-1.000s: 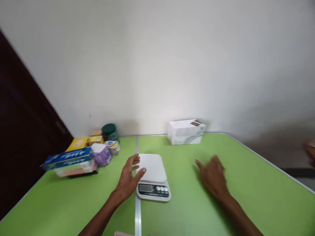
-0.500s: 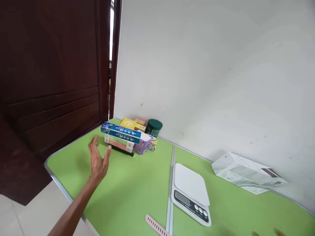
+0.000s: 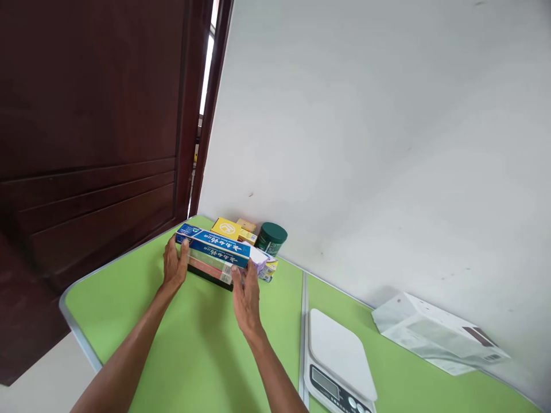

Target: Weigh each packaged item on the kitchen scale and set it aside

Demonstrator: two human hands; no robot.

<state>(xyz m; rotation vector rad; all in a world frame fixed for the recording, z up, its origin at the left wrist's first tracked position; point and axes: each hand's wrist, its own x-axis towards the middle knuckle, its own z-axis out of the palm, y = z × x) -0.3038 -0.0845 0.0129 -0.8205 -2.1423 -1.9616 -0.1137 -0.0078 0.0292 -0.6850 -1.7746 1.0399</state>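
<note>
A blue toothpaste box (image 3: 215, 244) lies on top of a stack at the far left of the green table. My left hand (image 3: 175, 264) is closed around its left end, thumb on the near side. At the right end, my right hand (image 3: 246, 289) holds the same box between thumb and fingers. Beneath it are a pale green box and a pink box (image 3: 209, 269), partly covered by the hands, with a flat black item (image 3: 209, 279) at the bottom. A purple-and-white pack (image 3: 259, 257) sits just behind my right fingers, mostly hidden.
Behind the stack stand a yellow box (image 3: 226, 228) and a dark green lidded tub (image 3: 272, 237) near the wall. A white kitchen scale (image 3: 342, 353) lies right of the table's seam. A white carton (image 3: 434, 330) rests against the wall at the right.
My left hand has moved from beside the stack onto the toothpaste box's left end. My right hand has come from the lower right to its right end. The view has shifted slightly.
</note>
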